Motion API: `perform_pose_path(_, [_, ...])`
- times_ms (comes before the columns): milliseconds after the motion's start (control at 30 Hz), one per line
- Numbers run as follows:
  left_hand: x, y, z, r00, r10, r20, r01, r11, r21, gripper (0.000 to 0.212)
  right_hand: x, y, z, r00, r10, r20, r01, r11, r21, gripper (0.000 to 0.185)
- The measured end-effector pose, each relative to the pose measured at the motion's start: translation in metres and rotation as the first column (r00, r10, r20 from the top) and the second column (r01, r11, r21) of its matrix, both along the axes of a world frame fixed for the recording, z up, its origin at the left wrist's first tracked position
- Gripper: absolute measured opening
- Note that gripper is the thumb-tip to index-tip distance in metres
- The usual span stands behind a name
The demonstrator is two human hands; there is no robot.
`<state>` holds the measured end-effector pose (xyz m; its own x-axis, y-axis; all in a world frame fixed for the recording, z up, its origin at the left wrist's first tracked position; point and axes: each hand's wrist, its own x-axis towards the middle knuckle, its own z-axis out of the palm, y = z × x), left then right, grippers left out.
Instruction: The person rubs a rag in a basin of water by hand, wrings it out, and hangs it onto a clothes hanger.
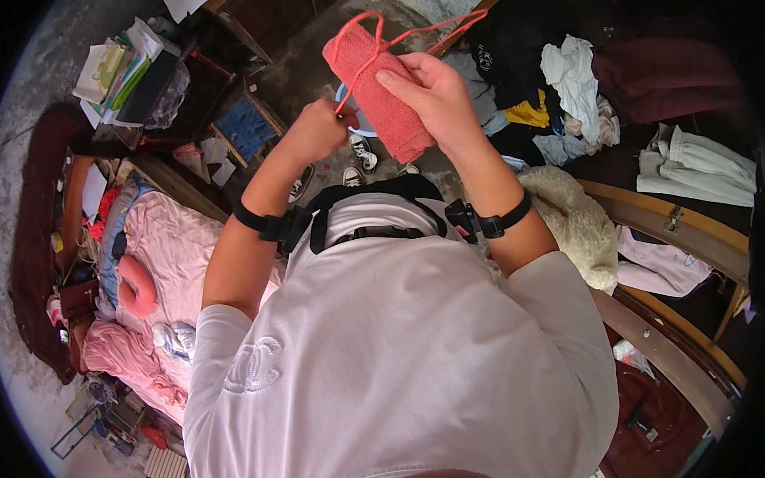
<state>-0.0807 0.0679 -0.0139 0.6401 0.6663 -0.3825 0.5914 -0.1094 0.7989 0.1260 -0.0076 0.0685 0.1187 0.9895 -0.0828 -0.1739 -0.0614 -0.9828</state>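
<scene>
My right hand (435,98) grips a rolled red cloth (384,106), perhaps a towel, its thumb pressed on the near face. Around the upper part of the roll runs a thin red cord (366,66), crossing it diagonally and looping above its top end. My left hand (323,129) pinches one end of this cord between curled fingers, to the left of the roll and apart from it. Another length of the cord trails off to the upper right, beyond my right hand. The roll is tilted, and my right fingers behind it are hidden.
A light blue basin (361,127) and several sneakers (363,153) are on the floor below my hands. To the left is a bed with a pink sheet (174,244). An open wardrobe with clothes (571,87) and a cream plush item (573,220) stand right.
</scene>
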Motion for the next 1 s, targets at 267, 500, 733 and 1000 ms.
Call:
perform_pose_path(267, [0.003,0.000,0.004,1.000,0.009,0.015,-0.008,0.997,-0.073,0.018,-0.008,0.015,-0.022,0.978,0.050,0.202,-0.045,0.999,-0.025,0.028])
perform_pose_path(500, [-0.018,0.008,-0.016,0.998,0.026,-0.049,-0.013,0.968,0.249,0.022,0.011,0.023,-0.017,0.988,-0.047,0.148,0.045,0.999,0.021,0.029])
perform_pose_path(733, [-0.001,0.000,-0.021,0.996,0.021,-0.087,0.005,0.957,0.289,0.020,-0.006,0.034,-0.025,0.950,-0.144,0.277,0.149,0.989,0.002,0.041])
perform_pose_path(1000, [-0.002,0.013,-0.010,0.998,-0.069,0.003,0.069,0.991,-0.113,0.029,-0.014,0.044,-0.041,0.990,-0.075,0.122,0.077,0.997,-0.011,0.044])
